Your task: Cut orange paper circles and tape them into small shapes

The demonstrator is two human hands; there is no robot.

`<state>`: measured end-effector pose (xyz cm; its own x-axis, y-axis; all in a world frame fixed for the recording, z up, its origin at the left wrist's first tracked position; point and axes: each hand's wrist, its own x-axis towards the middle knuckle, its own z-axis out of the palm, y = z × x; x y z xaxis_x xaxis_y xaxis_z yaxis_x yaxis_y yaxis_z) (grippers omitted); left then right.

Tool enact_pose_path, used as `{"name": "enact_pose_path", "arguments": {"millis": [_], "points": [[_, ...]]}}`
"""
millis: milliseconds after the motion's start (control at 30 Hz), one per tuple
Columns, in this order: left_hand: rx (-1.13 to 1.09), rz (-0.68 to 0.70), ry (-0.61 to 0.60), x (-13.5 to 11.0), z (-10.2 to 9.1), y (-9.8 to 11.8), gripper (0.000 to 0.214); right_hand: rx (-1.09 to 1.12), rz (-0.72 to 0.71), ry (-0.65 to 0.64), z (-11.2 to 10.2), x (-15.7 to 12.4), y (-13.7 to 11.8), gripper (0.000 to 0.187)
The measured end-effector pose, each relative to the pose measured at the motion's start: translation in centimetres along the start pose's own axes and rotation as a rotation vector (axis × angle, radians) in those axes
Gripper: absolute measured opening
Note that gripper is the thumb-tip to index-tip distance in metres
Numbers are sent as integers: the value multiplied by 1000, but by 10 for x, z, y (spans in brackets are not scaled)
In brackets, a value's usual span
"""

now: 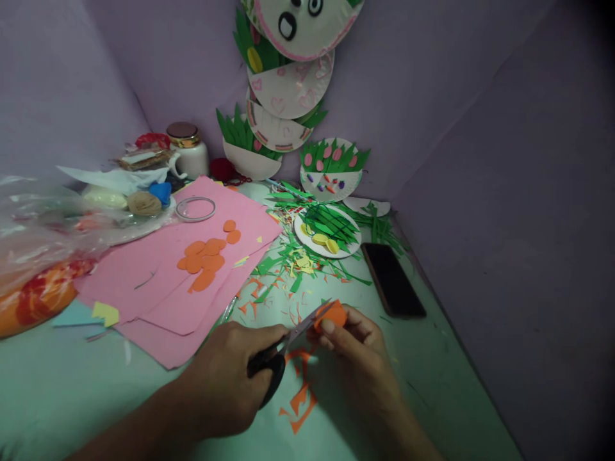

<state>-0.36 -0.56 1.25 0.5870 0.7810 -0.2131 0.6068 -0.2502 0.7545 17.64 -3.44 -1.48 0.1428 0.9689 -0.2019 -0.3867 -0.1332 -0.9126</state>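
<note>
My left hand (pixel 225 381) is closed round the black handles of a pair of scissors (pixel 283 352). The blades point up and right into a small orange paper piece (pixel 332 314). My right hand (pixel 360 362) pinches that orange piece between thumb and fingers, just above the pale green table (pixel 432 384). Orange offcuts (pixel 300 400) lie on the table beneath both hands. A pile of cut orange ovals (pixel 205 256) rests on pink paper sheets (pixel 158 282) to the left.
A black phone (pixel 393 280) lies right of my hands near the purple wall. A paper plate with green strips and yellow ovals (pixel 327 230) sits behind green scraps (pixel 288 262). Decorated plates (pixel 288 83) hang on the wall. A plastic bag (pixel 43 256), jar (pixel 188 150) and tape ring (pixel 195 209) stand at left.
</note>
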Motion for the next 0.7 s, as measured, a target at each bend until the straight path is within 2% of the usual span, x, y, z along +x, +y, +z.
{"name": "enact_pose_path", "arguments": {"millis": [400,700], "points": [[-11,14,20,0,1,1,25,115,11,37,6,-3,5,12],[0,-5,8,0,2,0,19,26,5,33,0,1,5,13]]}}
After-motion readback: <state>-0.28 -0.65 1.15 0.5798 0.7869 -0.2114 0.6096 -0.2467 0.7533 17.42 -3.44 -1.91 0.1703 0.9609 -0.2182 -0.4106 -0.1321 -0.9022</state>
